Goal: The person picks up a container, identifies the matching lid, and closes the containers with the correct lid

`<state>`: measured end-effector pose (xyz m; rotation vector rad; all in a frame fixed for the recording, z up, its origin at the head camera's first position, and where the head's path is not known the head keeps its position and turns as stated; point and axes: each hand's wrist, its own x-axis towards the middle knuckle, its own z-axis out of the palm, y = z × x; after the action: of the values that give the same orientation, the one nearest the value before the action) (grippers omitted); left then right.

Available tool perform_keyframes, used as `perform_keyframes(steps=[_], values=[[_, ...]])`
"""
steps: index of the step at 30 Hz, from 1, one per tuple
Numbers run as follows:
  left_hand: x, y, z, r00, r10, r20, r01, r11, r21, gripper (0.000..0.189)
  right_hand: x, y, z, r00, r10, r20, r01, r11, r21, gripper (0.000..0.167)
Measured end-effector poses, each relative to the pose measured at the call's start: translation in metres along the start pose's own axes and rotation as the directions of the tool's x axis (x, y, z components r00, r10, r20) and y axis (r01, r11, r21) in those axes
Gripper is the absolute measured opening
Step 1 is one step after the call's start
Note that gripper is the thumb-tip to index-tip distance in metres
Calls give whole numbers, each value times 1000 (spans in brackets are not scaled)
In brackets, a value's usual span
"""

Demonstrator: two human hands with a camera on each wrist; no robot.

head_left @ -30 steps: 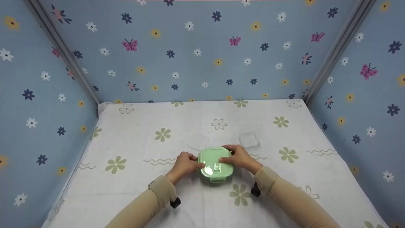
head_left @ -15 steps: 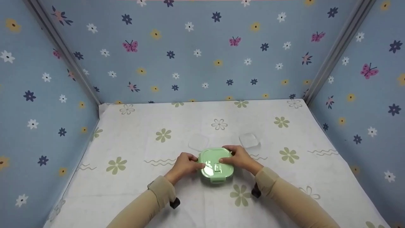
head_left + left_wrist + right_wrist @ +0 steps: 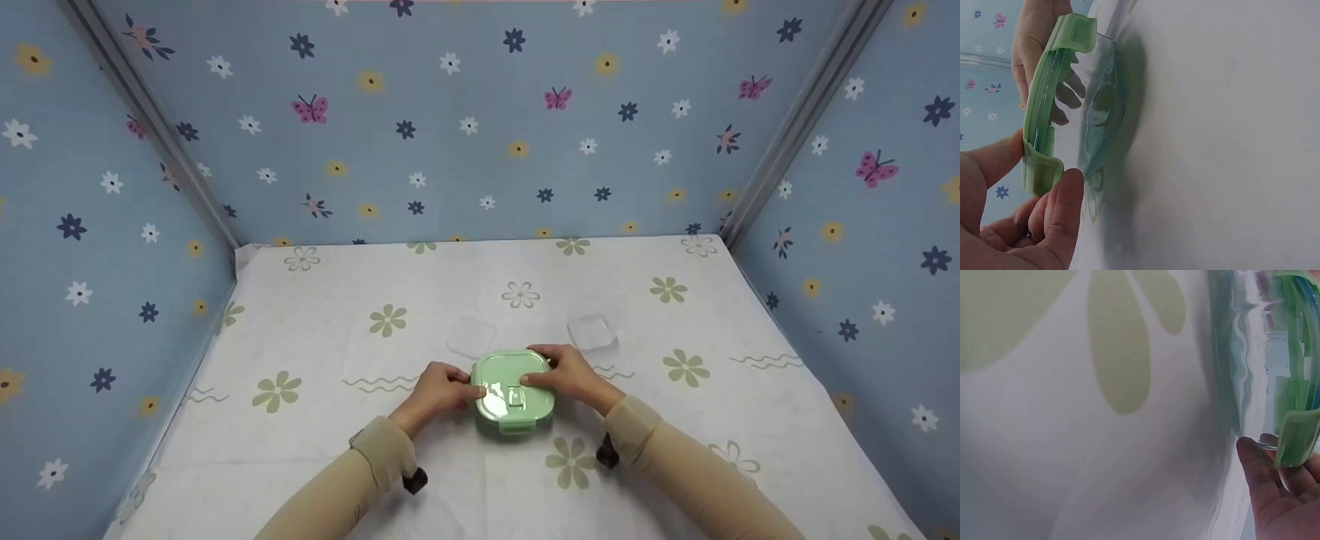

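A glass food container with a light green snap-on lid sits at the middle of the table's near half. My left hand pinches its left side, thumb on the lid's edge and fingertips at the side clip. On the other side my right hand holds the container, its thumb lying on top of the lid. In the right wrist view, right-hand fingers curl up by another green clip. The container's clear glass body shows below the lid; one more clip faces the person.
Behind the container, to the left, lies a flat, clear rounded-square piece. A clear rounded-square dish-like piece lies behind to the right. A white flowered cloth covers the table, with blue patterned walls on three sides.
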<state>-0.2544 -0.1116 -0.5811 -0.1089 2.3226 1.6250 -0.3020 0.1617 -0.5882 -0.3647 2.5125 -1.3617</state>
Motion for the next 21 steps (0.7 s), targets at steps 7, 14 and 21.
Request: perform_keyframes(steps=[7,14,21], values=[[2,-1,-1,1000,-5,12,5,1000,-5,29,0,-1,0,1000,-7,-2,7,1000,-5,62],[2,-2,-1,1000,-10,15,10,1000,-10,33,0,0,1,1000,-7,7,7,1000,-6,62],[3,-2,-2,1000,5,29,-5,1000,-2,29,0,0,-1,1000,14,9,-14,1000,-14,64]])
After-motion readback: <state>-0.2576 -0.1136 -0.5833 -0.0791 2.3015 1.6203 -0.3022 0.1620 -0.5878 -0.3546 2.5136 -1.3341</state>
